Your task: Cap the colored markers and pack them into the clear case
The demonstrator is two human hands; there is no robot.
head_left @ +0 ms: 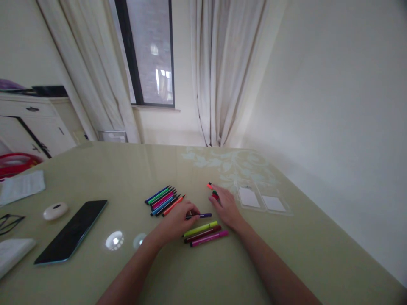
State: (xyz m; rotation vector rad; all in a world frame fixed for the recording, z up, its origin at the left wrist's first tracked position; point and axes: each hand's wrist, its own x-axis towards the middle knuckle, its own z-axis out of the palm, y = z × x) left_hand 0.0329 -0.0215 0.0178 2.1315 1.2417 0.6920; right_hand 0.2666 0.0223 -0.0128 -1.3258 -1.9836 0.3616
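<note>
Fingers of left hand [178, 221] in narrow pinch, holding purple pen [205, 215] low over table [133, 173], between both hands. Its long axis nearly sideways, purple end to the right, dark end to the left, partly behind the fingers. Just nearer to the body, three pens [202, 234] side by side, lying sideways also, with right ends slightly farther away and black ends to the left. Left of the hands, pen row [165, 202] in slanted direction, dark tips to far right. Right hand [226, 206] with curved fingers over red and green pieces [215, 195], touching or gripping, cannot tell; orange piece [209, 185] just beyond the fingertips. To its right, clear case [264, 202] with white cards, lying open.
</note>
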